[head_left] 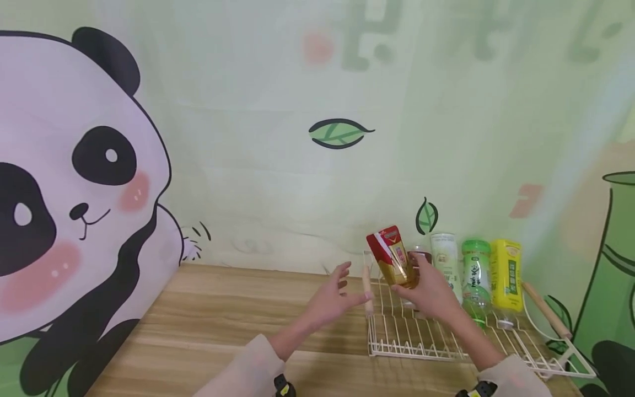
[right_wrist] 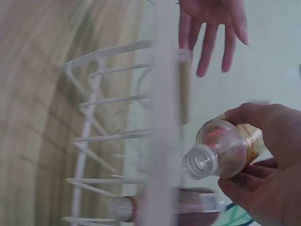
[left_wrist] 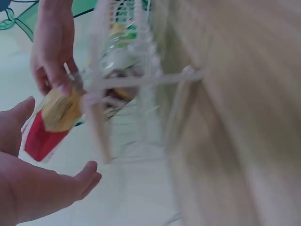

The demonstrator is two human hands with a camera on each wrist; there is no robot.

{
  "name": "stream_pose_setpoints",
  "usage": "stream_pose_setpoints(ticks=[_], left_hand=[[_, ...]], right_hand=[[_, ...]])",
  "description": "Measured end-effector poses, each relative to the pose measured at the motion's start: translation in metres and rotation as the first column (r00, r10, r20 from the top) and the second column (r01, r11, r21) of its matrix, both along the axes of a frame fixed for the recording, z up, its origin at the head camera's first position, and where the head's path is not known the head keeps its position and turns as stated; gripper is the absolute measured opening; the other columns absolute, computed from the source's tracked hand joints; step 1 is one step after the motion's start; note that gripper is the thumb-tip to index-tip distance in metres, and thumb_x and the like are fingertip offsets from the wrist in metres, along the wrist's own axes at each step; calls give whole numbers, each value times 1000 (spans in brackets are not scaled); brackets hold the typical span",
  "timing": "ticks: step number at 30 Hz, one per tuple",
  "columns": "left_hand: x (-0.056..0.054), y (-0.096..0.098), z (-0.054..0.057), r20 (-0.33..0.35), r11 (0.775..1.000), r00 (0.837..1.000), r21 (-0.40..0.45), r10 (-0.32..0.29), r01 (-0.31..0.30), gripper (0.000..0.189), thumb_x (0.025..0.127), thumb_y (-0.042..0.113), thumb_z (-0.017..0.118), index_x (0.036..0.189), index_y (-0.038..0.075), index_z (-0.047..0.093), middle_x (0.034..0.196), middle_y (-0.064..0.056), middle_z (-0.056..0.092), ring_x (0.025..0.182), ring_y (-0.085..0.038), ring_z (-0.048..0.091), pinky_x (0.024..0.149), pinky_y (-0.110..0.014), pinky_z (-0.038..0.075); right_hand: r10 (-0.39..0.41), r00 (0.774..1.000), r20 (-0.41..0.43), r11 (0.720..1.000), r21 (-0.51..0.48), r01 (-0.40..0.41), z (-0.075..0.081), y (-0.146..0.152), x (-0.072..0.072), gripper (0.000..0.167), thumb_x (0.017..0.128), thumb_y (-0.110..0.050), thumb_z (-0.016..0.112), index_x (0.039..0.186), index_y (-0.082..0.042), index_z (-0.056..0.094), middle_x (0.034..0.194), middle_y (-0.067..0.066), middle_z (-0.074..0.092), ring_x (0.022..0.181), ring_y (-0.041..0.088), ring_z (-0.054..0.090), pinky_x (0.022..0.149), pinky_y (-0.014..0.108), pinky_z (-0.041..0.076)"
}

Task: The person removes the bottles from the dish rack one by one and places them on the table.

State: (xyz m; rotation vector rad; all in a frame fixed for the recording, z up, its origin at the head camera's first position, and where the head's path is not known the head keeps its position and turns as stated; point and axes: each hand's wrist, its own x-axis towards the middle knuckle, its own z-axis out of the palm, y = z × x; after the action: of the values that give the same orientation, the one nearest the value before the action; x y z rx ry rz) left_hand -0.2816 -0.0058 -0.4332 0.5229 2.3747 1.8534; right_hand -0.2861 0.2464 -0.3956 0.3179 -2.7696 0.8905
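Note:
A clear plastic bottle with a red and gold label is gripped by my right hand, tilted over the left end of a white wire rack. Its uncapped mouth points downward in the right wrist view. My left hand reaches in from the left, fingers spread and holding nothing, beside the rack's left wooden handle. Just past the right hand, a bottle with a dark red label sits in the rack, partly hidden by the hand in the head view.
Farther right in the rack stand a whitish bottle, a bottle with a green base up and a yellow-labelled bottle. The right wooden handle leans outward. Behind the wooden table hangs a panda-print backdrop.

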Motion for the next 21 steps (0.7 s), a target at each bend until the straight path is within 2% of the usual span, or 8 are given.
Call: stream_pose_setpoints(ticks=[3,5,7,9,11,13,17,21], left_hand=[[2,-10,24,-165,997,985,-52,55,-64,93,93,41,83,165,13,32,166,-14,39,146,-39,47,112,-54,50],[3,-15,40,-299,990,950,-74,92,-119,93,91,40,85,164,12,34,165,-10,40,145,-34,47,112,-49,51],[5,-21,55,-440,978,891,-114,108,-175,93,89,40,87,163,13,37,164,-7,41,146,-29,46,113,-48,49],[8,-27,70,-566,961,820,-170,88,-220,93,87,41,89,161,13,40,162,-6,42,147,-27,44,115,-47,48],[10,-32,83,-655,932,755,-257,26,-255,92,86,41,90,160,13,43,163,-5,41,148,-26,41,116,-45,47],[12,-36,92,-703,887,708,-367,-68,-279,93,84,43,91,159,13,45,165,-4,40,150,-25,39,116,-43,47],[13,-39,101,-685,769,677,-576,-269,-277,93,83,47,91,158,12,47,166,-3,40,151,-23,37,120,-41,42],[13,-36,98,-628,671,667,-697,-401,-253,87,86,46,89,155,9,51,157,-4,51,144,-24,47,121,-44,41]], right_hand=[[66,997,-39,998,-7,-66,14,0,7,86,89,-21,87,155,6,40,142,31,59,118,44,66,91,56,61],[105,993,-59,994,-4,-105,22,-2,12,84,88,-19,88,155,4,43,143,28,59,118,43,65,92,54,61],[137,988,-76,991,11,-137,29,-6,17,83,87,-18,88,155,2,45,143,26,60,116,39,66,90,50,61],[165,982,-92,986,39,-162,36,-11,22,82,86,-18,89,153,1,47,140,24,63,112,35,67,86,46,62],[190,976,-102,981,65,-184,39,-16,26,81,84,-16,90,152,0,50,137,21,65,108,31,67,84,43,61],[211,972,-103,976,83,-203,42,-21,30,80,83,-15,91,152,-1,51,135,18,67,105,28,67,84,42,61],[251,963,-99,965,110,-240,43,-28,36,77,83,-14,91,149,-5,54,133,12,68,104,23,67,85,42,61],[323,940,-110,939,162,-303,42,-33,42,75,82,-14,93,147,-4,56,131,8,69,105,20,67,86,38,61]])
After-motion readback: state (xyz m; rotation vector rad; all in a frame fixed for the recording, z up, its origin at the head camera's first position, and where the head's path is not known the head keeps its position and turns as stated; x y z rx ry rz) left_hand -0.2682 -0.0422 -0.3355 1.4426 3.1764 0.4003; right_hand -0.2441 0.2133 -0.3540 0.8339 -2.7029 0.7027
